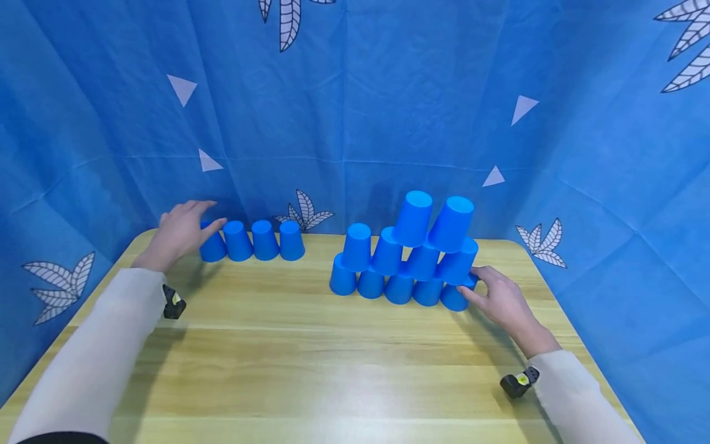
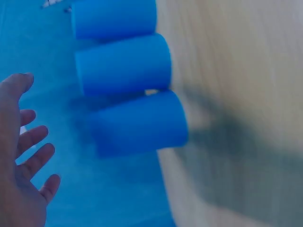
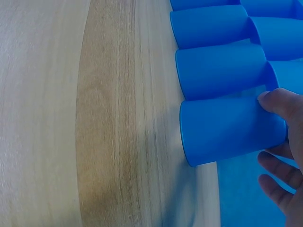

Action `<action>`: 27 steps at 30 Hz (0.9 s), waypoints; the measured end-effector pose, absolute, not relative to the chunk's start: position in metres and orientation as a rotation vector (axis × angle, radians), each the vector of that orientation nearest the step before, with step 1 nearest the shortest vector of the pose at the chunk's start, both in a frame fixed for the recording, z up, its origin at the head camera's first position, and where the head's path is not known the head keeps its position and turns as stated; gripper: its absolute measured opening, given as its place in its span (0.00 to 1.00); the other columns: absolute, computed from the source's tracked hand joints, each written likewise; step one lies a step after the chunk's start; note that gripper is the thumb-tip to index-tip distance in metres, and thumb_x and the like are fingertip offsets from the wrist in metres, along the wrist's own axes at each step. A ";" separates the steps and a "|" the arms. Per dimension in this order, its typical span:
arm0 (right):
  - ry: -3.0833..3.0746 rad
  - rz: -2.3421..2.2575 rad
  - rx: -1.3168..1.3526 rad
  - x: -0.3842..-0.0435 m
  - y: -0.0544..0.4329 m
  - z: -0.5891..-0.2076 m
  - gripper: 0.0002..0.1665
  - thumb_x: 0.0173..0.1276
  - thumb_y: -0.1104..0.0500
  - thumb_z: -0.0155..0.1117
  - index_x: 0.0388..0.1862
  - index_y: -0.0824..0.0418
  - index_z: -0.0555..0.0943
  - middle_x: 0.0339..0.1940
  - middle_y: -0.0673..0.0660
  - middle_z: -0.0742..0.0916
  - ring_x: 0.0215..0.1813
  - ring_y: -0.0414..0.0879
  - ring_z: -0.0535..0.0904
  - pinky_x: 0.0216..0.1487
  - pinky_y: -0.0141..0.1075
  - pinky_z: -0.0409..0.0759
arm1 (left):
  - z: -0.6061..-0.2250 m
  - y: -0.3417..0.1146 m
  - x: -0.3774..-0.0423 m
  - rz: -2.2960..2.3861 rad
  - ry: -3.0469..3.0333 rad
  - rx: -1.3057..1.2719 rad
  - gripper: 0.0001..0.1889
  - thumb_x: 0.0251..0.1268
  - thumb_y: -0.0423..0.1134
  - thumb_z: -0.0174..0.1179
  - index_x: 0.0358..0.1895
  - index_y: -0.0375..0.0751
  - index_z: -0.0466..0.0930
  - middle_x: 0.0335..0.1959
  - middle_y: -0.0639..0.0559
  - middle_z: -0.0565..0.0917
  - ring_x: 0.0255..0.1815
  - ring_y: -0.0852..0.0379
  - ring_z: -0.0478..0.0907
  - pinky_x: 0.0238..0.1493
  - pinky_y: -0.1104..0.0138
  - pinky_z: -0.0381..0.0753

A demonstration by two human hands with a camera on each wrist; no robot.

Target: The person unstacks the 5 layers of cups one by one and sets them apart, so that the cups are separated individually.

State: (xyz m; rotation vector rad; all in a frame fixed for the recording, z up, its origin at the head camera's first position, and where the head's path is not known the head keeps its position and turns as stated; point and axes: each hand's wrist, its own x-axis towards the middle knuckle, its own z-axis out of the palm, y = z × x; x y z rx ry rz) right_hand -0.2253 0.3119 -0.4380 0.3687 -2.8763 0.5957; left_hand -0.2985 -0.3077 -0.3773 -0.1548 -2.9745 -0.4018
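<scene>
My left hand (image 1: 179, 235) hovers with spread fingers at the leftmost of several upside-down blue cups (image 1: 239, 242) lined up at the back left. In the left wrist view the fingers (image 2: 35, 161) stand apart from that end cup (image 2: 142, 125). On the right, more upside-down blue cups form a stepped stack: a bottom row, a middle row, and two top cups (image 1: 413, 219) side by side. My right hand (image 1: 501, 297) holds the bottom row's right end cup (image 3: 232, 130) near its upper end, thumb on the near side, fingers behind.
Both groups stand near the back edge of a light wooden table (image 1: 310, 364). A blue patterned cloth (image 1: 388, 111) hangs close behind and at both sides. A gap of bare wood (image 1: 317, 265) separates the row from the stack.
</scene>
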 end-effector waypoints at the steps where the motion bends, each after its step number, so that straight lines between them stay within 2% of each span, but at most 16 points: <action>1: -2.879 0.597 0.368 -0.225 0.312 -0.438 0.36 0.70 0.43 0.63 0.61 0.72 0.74 0.56 0.71 0.80 0.59 0.68 0.75 0.57 0.64 0.71 | -0.375 -0.304 -0.298 -0.383 -2.966 -0.172 0.47 0.67 0.73 0.39 0.71 0.34 0.62 0.69 0.29 0.63 0.68 0.25 0.55 0.61 0.30 0.51; 7: -2.880 0.605 0.361 -0.224 0.311 -0.439 0.35 0.69 0.45 0.64 0.61 0.72 0.74 0.56 0.71 0.80 0.58 0.68 0.76 0.57 0.64 0.71 | -0.357 -0.279 -0.291 -0.322 -2.920 -0.281 0.38 0.72 0.65 0.45 0.70 0.36 0.65 0.68 0.31 0.66 0.68 0.29 0.57 0.61 0.33 0.53; 12: -2.876 0.608 0.360 -0.224 0.312 -0.439 0.36 0.69 0.44 0.64 0.62 0.72 0.74 0.57 0.71 0.80 0.59 0.68 0.75 0.57 0.64 0.71 | -0.341 -0.252 -0.282 -0.357 -2.863 -0.389 0.34 0.72 0.61 0.50 0.69 0.39 0.68 0.67 0.34 0.68 0.68 0.32 0.59 0.62 0.35 0.55; 27: -2.878 0.611 0.365 -0.225 0.312 -0.439 0.36 0.69 0.43 0.64 0.62 0.71 0.74 0.57 0.70 0.80 0.59 0.68 0.75 0.57 0.64 0.71 | -0.306 -0.180 -0.265 -0.328 -2.733 -0.707 0.31 0.69 0.58 0.57 0.68 0.42 0.71 0.66 0.40 0.73 0.69 0.38 0.63 0.65 0.37 0.55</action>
